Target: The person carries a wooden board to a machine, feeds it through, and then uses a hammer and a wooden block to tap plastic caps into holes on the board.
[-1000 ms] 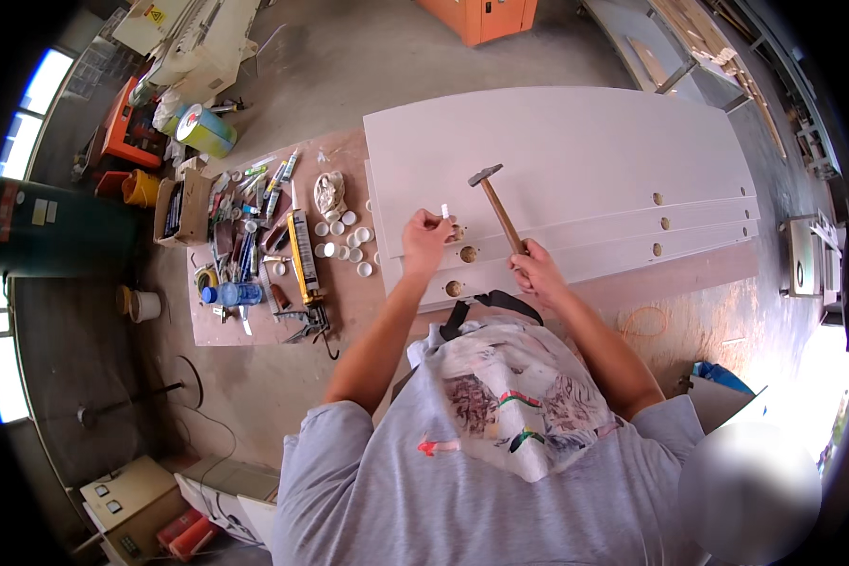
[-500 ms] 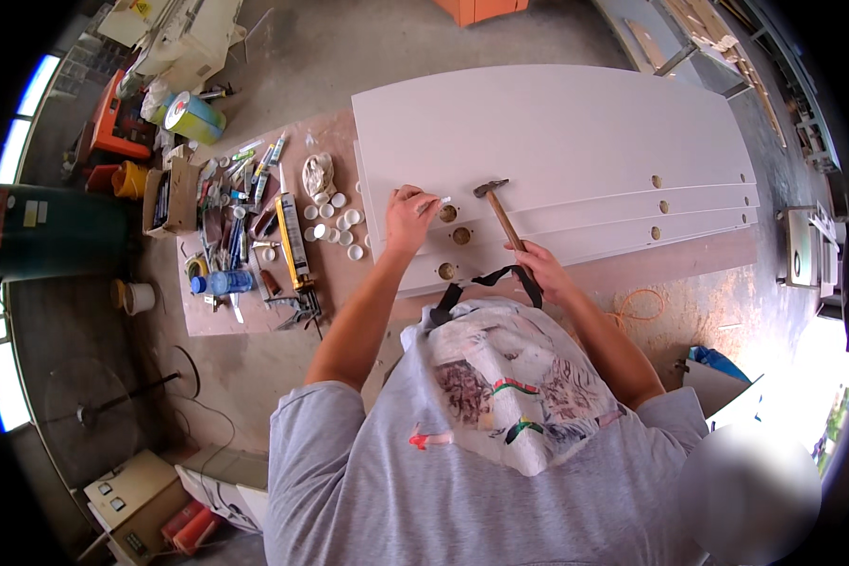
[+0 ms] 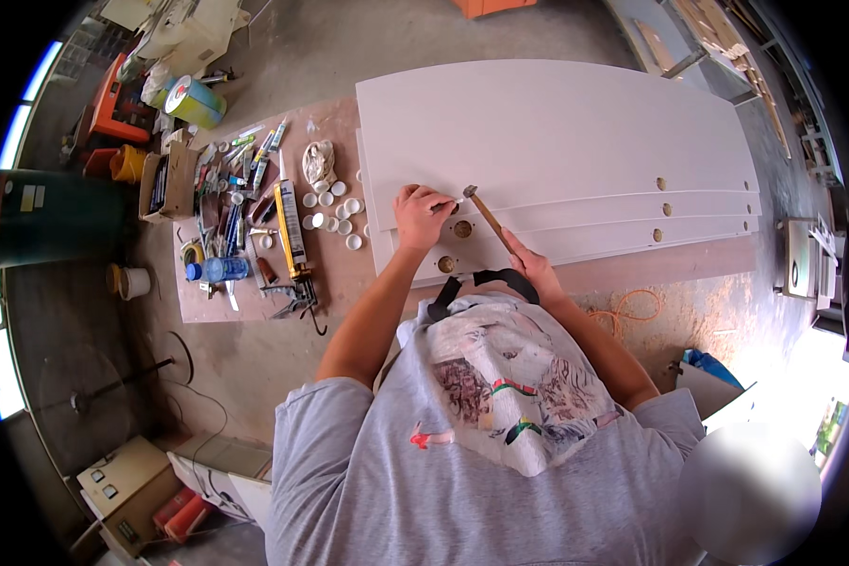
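Observation:
My right hand [image 3: 532,268] is wrapped round the wooden handle of a hammer [image 3: 490,219]. Its metal head is over the nearer left part of the top white panel [image 3: 538,123], close to my left fingertips. My left hand [image 3: 419,217] pinches a small thin piece with a white end beside the hammer head; its kind is too small to make out. Under those fingers lies a round hole, mostly covered. Two more round holes, one [image 3: 462,229] and a nearer one [image 3: 446,265], show in the stepped edges of the stacked panels.
Left of the panels, the brown board [image 3: 340,274] carries white round caps [image 3: 353,206], a yellow caulking gun [image 3: 291,231], a bundled cloth [image 3: 318,162], tubes and a blue-capped bottle [image 3: 224,270]. A cardboard box [image 3: 168,189] stands beyond. An orange cord [image 3: 623,307] lies on the floor at right.
The hammer head has come left and nearer, up to the piece in my left hand. My left hand has shifted slightly right, over the far hole.

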`<state>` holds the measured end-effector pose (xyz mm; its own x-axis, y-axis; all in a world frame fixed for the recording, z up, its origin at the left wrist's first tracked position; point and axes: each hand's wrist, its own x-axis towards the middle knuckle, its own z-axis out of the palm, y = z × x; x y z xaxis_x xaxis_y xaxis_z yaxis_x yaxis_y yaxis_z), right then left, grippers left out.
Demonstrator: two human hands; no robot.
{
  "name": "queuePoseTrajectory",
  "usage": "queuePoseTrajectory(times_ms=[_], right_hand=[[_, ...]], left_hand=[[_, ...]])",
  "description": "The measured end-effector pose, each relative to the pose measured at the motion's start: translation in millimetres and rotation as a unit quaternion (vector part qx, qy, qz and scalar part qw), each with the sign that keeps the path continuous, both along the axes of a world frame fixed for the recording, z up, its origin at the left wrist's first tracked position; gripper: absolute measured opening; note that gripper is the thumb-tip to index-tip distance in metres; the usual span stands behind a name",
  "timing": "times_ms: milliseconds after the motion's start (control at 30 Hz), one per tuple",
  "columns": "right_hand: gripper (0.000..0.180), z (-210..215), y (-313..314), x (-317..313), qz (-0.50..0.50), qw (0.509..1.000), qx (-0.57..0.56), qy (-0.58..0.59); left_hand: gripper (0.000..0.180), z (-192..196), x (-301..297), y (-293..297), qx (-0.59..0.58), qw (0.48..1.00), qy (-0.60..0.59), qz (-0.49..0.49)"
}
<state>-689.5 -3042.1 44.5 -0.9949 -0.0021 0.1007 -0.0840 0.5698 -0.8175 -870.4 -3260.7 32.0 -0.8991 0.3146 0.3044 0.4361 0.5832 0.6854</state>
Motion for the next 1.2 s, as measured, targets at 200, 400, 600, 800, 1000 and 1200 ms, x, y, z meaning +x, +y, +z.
queuePoseTrajectory(times_ms=[200,400,600,800,1000,1200], right_hand=[[0.056,5.5,0.2,-0.3,0.02,0.999,0.017,-0.032],[0.058,17.3,-5.9,1.5,-0.001,1.0,0.019,-0.019],[0.06,18.5,-5.1,2.6,-0.007,0.997,0.033,-0.066],[0.06,14.0,-4.0,2.6,-0.016,0.997,0.056,-0.056],[0.059,8.2,0.8,4.3,-0.009,0.995,0.079,-0.052],[0.059,-1.3,1.7,-0.6,-0.006,0.995,0.078,-0.062]], left_hand=[[0.009,0.5,-0.1,-0.8,-0.006,1.0,0.0,-0.005],[0.01,-2.2,-1.2,-1.3,-0.005,1.0,-0.004,0.0],[0.009,0.3,-0.4,-1.3,-0.011,1.0,-0.014,-0.005],[0.01,-2.6,-1.4,-3.0,-0.01,1.0,-0.009,-0.012],[0.016,-2.0,-8.5,-30.8,0.012,0.999,0.017,0.039],[0.019,2.4,-4.6,-44.4,0.015,0.999,0.05,0.014]])
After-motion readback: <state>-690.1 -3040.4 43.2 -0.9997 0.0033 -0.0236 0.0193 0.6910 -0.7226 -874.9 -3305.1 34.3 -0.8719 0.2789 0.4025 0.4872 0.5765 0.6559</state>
